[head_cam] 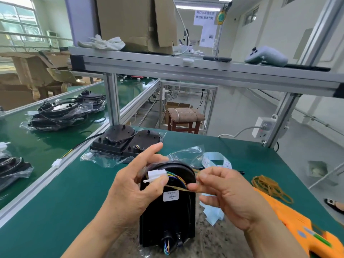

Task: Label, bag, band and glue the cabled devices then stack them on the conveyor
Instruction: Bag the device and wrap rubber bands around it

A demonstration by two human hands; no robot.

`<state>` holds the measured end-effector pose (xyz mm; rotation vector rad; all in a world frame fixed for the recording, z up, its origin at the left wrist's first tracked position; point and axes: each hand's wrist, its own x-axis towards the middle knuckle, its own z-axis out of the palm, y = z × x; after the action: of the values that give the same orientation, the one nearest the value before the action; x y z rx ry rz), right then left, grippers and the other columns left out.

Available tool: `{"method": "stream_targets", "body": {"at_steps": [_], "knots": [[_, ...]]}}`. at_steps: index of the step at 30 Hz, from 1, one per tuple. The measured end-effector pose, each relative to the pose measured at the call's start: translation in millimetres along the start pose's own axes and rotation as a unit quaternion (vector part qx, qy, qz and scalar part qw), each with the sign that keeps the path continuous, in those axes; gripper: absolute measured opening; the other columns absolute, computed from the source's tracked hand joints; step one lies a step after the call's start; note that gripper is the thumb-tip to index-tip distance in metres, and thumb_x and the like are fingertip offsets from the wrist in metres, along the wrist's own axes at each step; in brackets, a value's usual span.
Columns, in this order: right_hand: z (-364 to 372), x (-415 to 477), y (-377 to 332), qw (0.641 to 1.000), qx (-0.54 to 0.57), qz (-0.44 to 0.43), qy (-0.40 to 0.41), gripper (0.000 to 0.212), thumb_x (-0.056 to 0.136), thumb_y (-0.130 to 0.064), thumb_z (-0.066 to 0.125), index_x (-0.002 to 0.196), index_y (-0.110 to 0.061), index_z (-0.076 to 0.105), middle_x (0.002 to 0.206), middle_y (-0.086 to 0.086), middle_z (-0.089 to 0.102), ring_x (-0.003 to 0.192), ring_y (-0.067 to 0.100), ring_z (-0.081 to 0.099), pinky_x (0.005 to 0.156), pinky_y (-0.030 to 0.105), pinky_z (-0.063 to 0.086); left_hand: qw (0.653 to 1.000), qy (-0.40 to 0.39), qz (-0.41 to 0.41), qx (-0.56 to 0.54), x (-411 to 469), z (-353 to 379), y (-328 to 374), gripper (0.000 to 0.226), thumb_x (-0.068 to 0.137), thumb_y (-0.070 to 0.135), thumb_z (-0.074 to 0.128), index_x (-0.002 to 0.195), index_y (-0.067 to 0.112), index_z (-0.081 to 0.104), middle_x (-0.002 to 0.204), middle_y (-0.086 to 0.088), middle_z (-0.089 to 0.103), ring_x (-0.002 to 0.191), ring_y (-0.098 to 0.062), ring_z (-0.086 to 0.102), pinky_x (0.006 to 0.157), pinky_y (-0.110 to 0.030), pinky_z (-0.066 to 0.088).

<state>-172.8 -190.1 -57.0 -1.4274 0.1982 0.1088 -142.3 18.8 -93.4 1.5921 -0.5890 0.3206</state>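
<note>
Bright, even daylight from left window (pixel 16 21); bowed, soft edges.

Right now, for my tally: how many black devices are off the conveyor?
3: one device between left hand and right hand, two devices adjacent on the table beyond; others may be hidden.

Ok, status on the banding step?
Left hand holds white connector against device. Right hand pinches rubber band, stretched across it. Glue gun lies beside, untouched.

Device (pixel 167 216) lying mid-table (pixel 55 202); spare devices (pixel 126 140) sitting behind; bands (pixel 270 185) lying right; glue gun (pixel 305 229) lying right-front; bagged devices (pixel 57 114) sitting on conveyor (pixel 37 146), left.
</note>
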Motion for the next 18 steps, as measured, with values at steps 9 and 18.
{"method": "stream_targets", "body": {"at_steps": [9, 18], "knots": [[19, 7, -9, 0.915, -0.317, -0.248, -0.006, 0.056, 0.071, -0.074, 0.056, 0.121, -0.05, 0.053, 0.115, -0.044, 0.048, 0.106, -0.032, 0.04, 0.081, 0.0, 0.038, 0.999, -0.006, -0.029, -0.029, 3, 2, 4, 0.058, 0.073, 0.034, 0.07, 0.128, 0.047, 0.056, 0.117, 0.007, 0.07, 0.111, -0.008, 0.065, 0.091, -0.018, 0.05], [21, 34, 13, 0.923, -0.254, -0.265, -0.118, 0.03, 0.082, -0.057, 0.057, 0.108, -0.045, 0.065, 0.114, -0.019, 0.068, 0.107, 0.002, 0.064, 0.086, 0.016, 0.048, 0.983, -0.122, -0.097, -0.098, 7, -30, -2, 0.081, 0.058, 0.014, 0.088, 0.127, 0.044, 0.059, 0.125, 0.011, 0.064, 0.118, -0.014, 0.062, 0.09, -0.022, 0.051]]}}
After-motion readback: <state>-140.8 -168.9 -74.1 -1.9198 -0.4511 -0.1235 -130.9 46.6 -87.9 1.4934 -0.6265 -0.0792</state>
